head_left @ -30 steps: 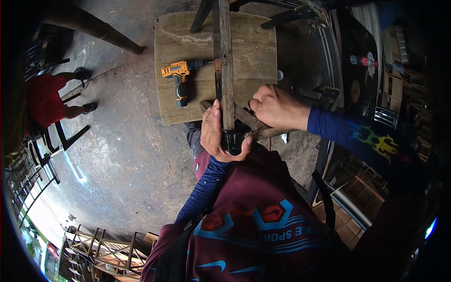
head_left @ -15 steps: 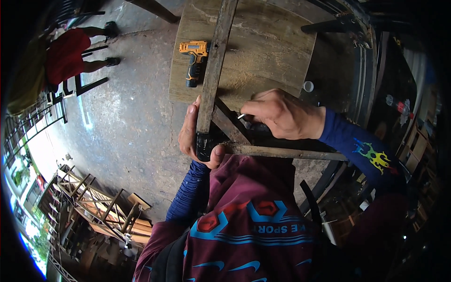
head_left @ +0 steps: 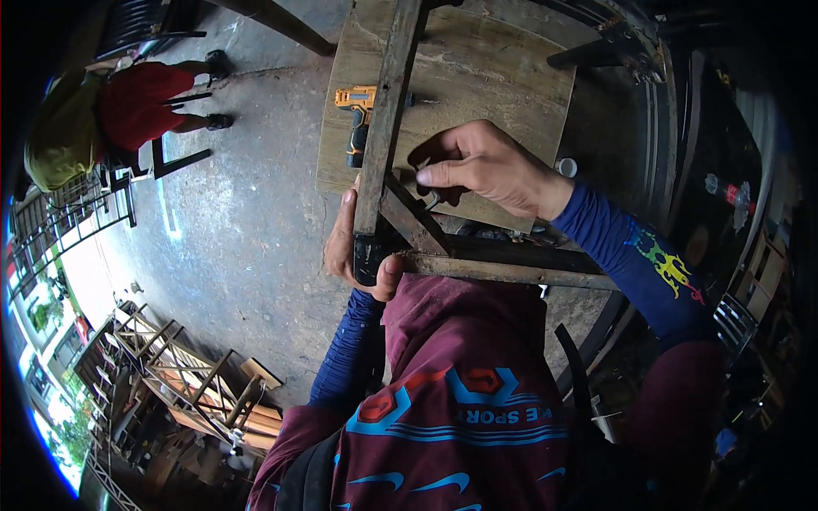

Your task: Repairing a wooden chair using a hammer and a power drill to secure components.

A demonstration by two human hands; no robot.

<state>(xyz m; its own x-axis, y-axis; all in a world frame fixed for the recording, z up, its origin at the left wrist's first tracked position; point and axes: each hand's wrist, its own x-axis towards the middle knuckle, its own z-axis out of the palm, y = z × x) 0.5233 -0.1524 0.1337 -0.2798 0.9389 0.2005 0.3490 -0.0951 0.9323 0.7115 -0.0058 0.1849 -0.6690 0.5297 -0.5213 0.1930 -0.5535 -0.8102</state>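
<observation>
A wooden frame (head_left: 390, 128) meets at a corner in front of me, with a dark block (head_left: 369, 258) at the joint and a short diagonal brace (head_left: 414, 220) across the inside. My left hand (head_left: 345, 247) is wrapped round this corner, fingers along the outer side and thumb over the lower edge. Above the brace, my right hand (head_left: 490, 166) has its thumb and fingers pinched together. A thin silver metal piece (head_left: 433, 201), its kind too small to make out, shows just below those fingertips, close to the brace. The hand partly hides it.
Behind the frame lies a wooden board (head_left: 486, 64), bearing a yellow and black cordless drill (head_left: 358, 123) partly covered by the long bar. A white cup (head_left: 567, 167) is right of the board. At the far left a person in red shorts (head_left: 145, 106) stands by metal frames.
My right hand has moved slightly up and left, its fingers turning round the metal piece, which now points down by the brace. My left hand keeps its grip on the corner.
</observation>
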